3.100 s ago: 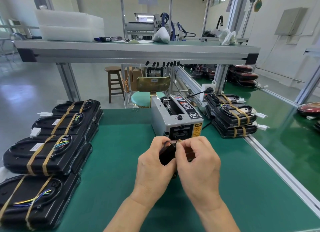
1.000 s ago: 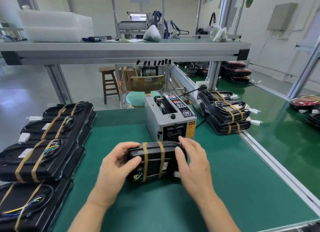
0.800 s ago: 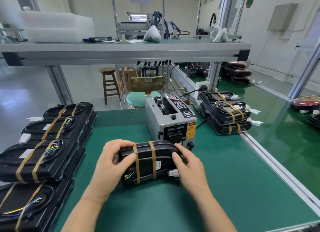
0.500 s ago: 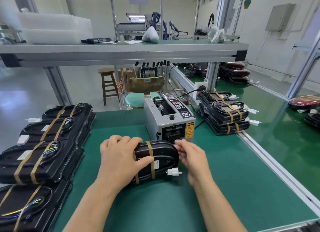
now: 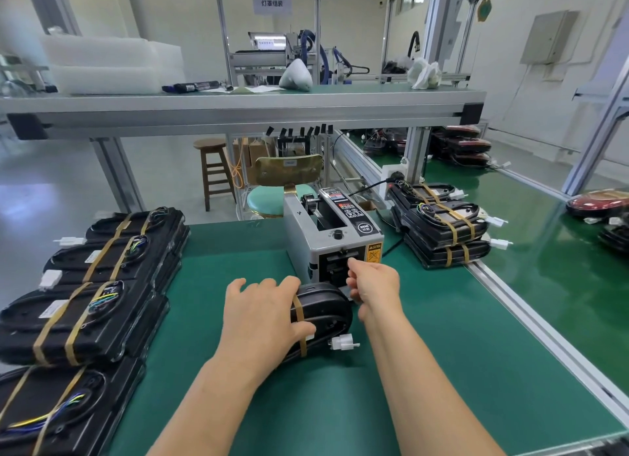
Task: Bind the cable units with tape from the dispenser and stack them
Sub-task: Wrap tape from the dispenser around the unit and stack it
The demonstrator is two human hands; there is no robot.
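Observation:
A black cable unit (image 5: 323,314) with a tan tape band and a white plug (image 5: 342,342) lies on the green mat in front of the grey tape dispenser (image 5: 335,238). My left hand (image 5: 263,314) lies over the unit's left half and grips it, thumb on its near side. My right hand (image 5: 372,280) is at the dispenser's front outlet, fingers pinched together; I cannot see tape between them.
Stacks of taped black units (image 5: 85,306) line the left edge of the mat. Another stack (image 5: 442,227) sits right of the dispenser by the aluminium rail (image 5: 544,329). A metal shelf (image 5: 238,112) spans overhead; a stool and a chair stand behind.
The unit went from held upright to lying on the mat with two tape bands. My left hand slid over its top, and my right hand left it and rose to the dispenser's outlet.

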